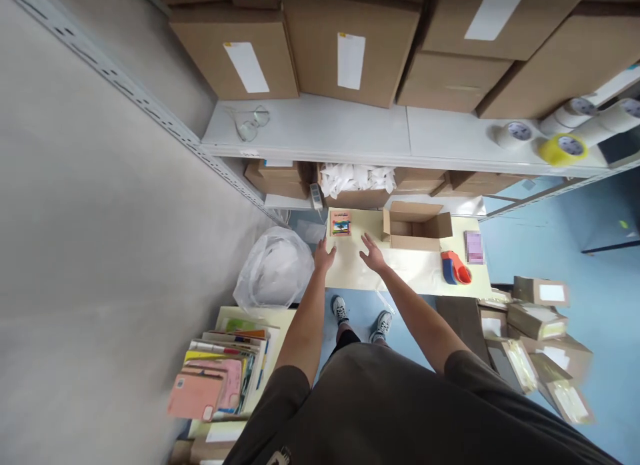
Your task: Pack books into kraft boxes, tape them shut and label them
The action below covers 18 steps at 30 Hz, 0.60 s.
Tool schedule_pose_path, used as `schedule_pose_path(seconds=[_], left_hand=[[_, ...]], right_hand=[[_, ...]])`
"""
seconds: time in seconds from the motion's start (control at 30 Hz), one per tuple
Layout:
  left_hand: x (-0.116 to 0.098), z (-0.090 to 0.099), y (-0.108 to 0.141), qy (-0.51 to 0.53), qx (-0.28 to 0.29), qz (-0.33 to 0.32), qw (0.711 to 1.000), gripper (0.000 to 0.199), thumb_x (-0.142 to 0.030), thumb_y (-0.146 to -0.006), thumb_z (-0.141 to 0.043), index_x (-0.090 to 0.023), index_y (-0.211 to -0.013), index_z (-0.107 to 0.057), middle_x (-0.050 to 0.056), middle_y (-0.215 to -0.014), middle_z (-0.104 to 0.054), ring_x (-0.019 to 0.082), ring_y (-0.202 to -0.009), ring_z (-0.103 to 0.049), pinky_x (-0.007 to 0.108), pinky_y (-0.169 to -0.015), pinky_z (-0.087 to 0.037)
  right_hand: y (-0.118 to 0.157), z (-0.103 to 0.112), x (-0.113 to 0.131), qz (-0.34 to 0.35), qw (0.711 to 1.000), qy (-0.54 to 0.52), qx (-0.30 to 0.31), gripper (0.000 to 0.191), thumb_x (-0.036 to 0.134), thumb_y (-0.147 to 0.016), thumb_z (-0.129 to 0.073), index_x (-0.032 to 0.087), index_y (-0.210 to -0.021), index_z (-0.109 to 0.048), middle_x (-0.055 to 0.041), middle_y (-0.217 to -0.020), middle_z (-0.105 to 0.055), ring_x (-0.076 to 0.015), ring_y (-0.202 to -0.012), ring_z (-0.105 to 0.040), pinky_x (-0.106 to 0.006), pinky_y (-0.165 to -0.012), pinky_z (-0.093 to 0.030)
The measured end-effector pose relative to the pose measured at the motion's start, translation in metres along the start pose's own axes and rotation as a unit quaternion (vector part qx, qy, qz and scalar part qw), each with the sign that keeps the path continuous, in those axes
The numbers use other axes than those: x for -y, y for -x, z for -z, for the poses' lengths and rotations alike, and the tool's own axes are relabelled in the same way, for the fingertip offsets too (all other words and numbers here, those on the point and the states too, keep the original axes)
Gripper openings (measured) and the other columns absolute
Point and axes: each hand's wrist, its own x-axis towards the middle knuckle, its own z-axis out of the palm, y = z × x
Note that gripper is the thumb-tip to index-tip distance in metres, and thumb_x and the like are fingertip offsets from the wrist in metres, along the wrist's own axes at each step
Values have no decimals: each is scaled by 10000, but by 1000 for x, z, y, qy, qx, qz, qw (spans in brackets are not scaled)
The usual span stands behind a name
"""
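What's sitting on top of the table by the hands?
On the table: a colourful flat item near the left hand, an open carton, a red-and-blue tape dispenser and a purple item. Anything beneath them is hidden.

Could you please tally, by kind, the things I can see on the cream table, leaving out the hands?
Pink picture item: 1
Open box: 1
Red-and-blue dispenser: 1
Purple item: 1
Total: 4
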Motion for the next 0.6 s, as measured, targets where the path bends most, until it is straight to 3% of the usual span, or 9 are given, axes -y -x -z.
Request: schedule_pose_path(seconds=[0.17,0.37,0.47,0.6], left_hand=[[1,12,-34,68,10,2,998,675,-404,-1006,-588,-213,-1640,-455,120,-1689,-479,273,-1566,-446,395,-1280,-352],[7,5,-71,86,39,8,996,734,-284,-932,-678,-130,-1620,-477,187,-1630,-538,321,-1547,-473,439,-1295,-343],[14,2,-83,91,44,22,995,720,-262,-899,-723,-136,-1580,-526,202,-1608,-558,338,-1534,-488,443,-1278,-368],[23,9,-95,88,42,64,993,477,-235,-943,-640,-164,-1414,-656,185,-1405,-715,291,-1337,-666,407,-1144,-494]], right_hand=[[-58,-24,18,-26,999,33,7,796,266,-919,-577,158,-1687,-396,-120,-1776,-314,-303,-1621,-346,-451,-1287,-386],[-104,-58,11,-73,993,80,56,820,292,-935,-620,151,-1699,-359,-139,-1734,-398,-351,-1624,-304,-488,-1266,-405],[-113,-78,12,-37,990,103,88,741,281,-960,-593,149,-1668,-421,-139,-1735,-398,-370,-1632,-272,-514,-1261,-403],[-116,-99,27,31,980,123,151,653,258,-979,-545,138,-1619,-498,-138,-1763,-343,-370,-1648,-250,-521,-1277,-382]])
